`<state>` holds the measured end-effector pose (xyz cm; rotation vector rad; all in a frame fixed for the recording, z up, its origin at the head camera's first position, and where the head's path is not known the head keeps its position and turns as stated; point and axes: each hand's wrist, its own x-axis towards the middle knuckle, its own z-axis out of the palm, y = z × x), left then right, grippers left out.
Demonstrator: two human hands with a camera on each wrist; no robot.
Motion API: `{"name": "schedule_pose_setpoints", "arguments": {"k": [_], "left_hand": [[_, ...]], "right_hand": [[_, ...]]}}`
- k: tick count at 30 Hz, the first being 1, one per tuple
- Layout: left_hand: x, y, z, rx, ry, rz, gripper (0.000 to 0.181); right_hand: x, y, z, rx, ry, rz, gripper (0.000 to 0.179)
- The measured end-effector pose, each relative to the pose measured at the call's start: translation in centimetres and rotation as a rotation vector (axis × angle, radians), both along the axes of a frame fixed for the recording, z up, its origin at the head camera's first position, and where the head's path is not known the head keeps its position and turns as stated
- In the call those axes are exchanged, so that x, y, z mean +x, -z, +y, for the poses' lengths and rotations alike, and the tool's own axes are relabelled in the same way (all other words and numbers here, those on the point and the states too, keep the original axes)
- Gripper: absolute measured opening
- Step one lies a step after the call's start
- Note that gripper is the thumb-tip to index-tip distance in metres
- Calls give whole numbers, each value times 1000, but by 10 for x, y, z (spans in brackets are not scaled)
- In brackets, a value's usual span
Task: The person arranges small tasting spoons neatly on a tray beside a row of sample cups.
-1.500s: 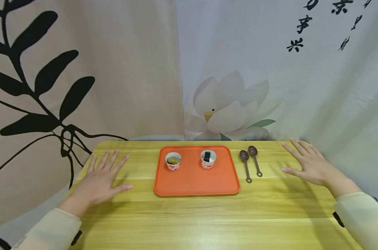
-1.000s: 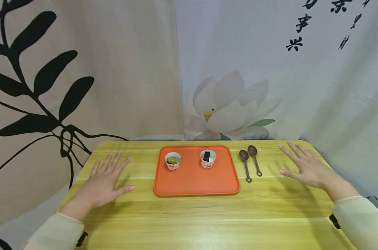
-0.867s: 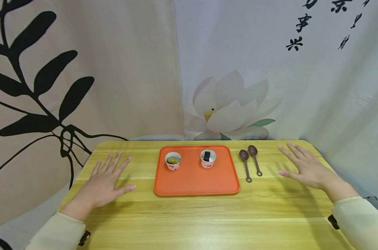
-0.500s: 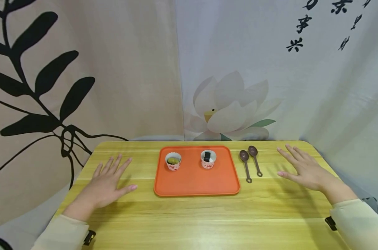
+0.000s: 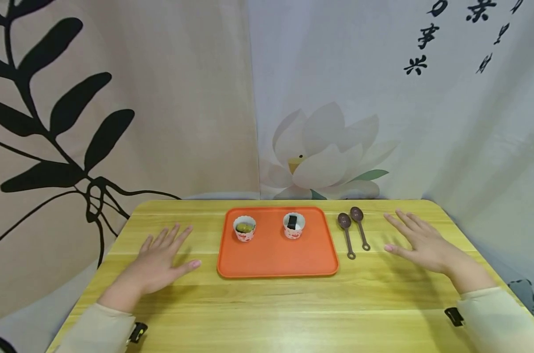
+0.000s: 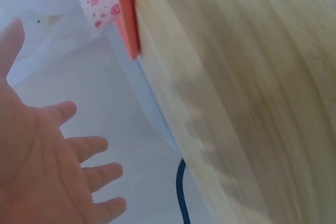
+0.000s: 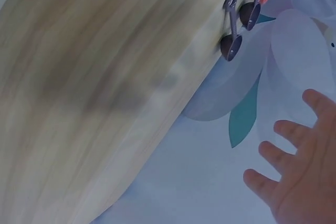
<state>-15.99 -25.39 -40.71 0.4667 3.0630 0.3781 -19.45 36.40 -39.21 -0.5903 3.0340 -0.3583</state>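
Observation:
My left hand (image 5: 158, 264) hovers palm down above the table left of an orange tray (image 5: 275, 260), fingers spread and holding nothing. On the other side, my right hand (image 5: 427, 247) is likewise spread, just right of two brown spoons (image 5: 344, 223). One small paper cup (image 5: 245, 237) with a red pattern stands at the tray's back left, with something green inside. A matching cup (image 5: 292, 235) to its right holds a white and black item. The left wrist view shows the left palm (image 6: 47, 166) and a cup (image 6: 100, 6); the right wrist view shows spoons (image 7: 231, 48) beyond the right fingers.
The wooden table (image 5: 267, 318) reaches back to a printed curtain (image 5: 196, 108) with a flower and dark leaves. Lying side by side, the spoons point their handles toward me, close to the tray's right edge. A dark cable (image 6: 181, 192) hangs past the table edge.
Both hands have drifted inward and slightly nearer to me, the left one rightward and the right one leftward. Tray, cups and spoons stay in place.

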Motion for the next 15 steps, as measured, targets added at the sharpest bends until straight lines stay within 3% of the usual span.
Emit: {"name": "schedule_pose_setpoints", "arguments": {"k": [15], "left_hand": [[3,-1,16,11,8,-46,89]], "right_hand": [[7,1,-18,-26,-4,-41,80]]}}
